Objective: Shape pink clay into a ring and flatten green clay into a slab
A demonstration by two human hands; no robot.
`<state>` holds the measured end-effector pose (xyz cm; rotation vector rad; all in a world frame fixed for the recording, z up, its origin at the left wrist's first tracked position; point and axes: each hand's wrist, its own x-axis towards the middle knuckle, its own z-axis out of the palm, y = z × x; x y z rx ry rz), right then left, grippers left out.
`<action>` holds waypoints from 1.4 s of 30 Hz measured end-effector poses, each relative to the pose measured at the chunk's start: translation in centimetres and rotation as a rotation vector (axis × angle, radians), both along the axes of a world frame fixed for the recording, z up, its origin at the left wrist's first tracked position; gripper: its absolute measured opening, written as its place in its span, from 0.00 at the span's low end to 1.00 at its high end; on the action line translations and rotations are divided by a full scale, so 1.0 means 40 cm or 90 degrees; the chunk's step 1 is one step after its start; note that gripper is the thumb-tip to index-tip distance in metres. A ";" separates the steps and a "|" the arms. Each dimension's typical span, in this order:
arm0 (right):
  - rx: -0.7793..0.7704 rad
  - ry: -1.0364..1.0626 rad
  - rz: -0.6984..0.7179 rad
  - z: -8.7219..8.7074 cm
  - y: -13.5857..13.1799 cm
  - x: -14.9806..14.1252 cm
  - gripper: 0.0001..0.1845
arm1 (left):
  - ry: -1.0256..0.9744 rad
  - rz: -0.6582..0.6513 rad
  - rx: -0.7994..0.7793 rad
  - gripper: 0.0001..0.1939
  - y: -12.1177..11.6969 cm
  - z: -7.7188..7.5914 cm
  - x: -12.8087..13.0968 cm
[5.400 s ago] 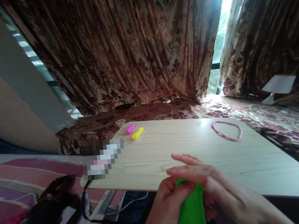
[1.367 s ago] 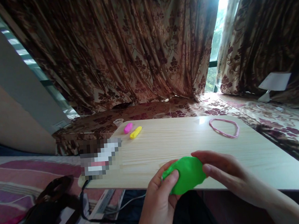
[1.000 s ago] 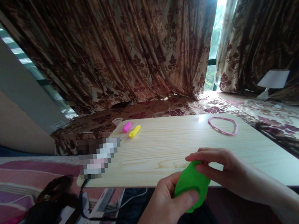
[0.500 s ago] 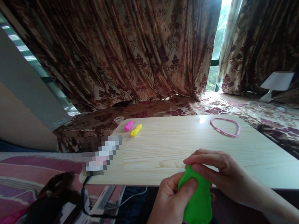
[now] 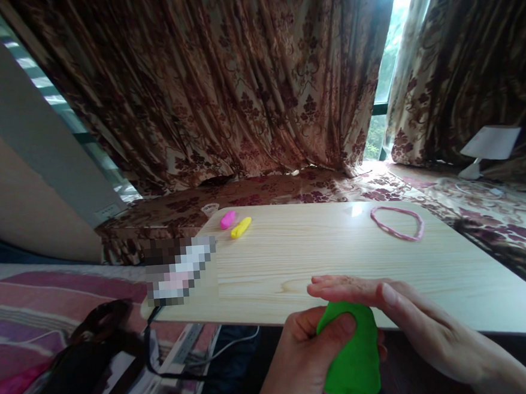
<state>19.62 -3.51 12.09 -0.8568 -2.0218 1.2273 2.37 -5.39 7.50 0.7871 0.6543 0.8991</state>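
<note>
A flattened piece of bright green modelling clay [image 5: 353,359] is held in front of the table's near edge. My left hand [image 5: 307,350] grips it, thumb across the front face and fingertips showing at its right side. A trace of pink shows at the clay's lower left edge. Flat over the top end of the clay lies my right hand [image 5: 401,307], fingers stretched out to the left and thumb raised. Far off on the table are a pink clay piece [image 5: 227,220] and a yellow clay piece [image 5: 240,227], side by side.
On the wooden table [image 5: 293,249] a twisted pink loop [image 5: 397,223] lies at the far right. A blurred-out object [image 5: 182,274] with a dark strap is at the left edge. Behind stands a small clear cup [image 5: 210,210]; a white lamp [image 5: 489,145] is farther right.
My right hand has straightened its fingers and lifted its thumb off the clay, now lying flat across the top. The clay's top end looks blunter, and the clay sits slightly lower and to the right.
</note>
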 end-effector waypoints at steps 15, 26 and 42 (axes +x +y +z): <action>0.112 -0.050 0.069 0.003 0.000 0.011 0.21 | -0.047 -0.039 0.040 0.13 0.009 0.005 -0.006; 0.081 -0.037 0.104 -0.006 0.008 0.007 0.23 | -0.062 -0.014 -0.025 0.12 -0.002 0.013 -0.007; 0.162 -0.080 -0.142 -0.055 0.105 0.030 0.19 | 0.397 -0.128 0.223 0.15 0.152 -0.006 -0.024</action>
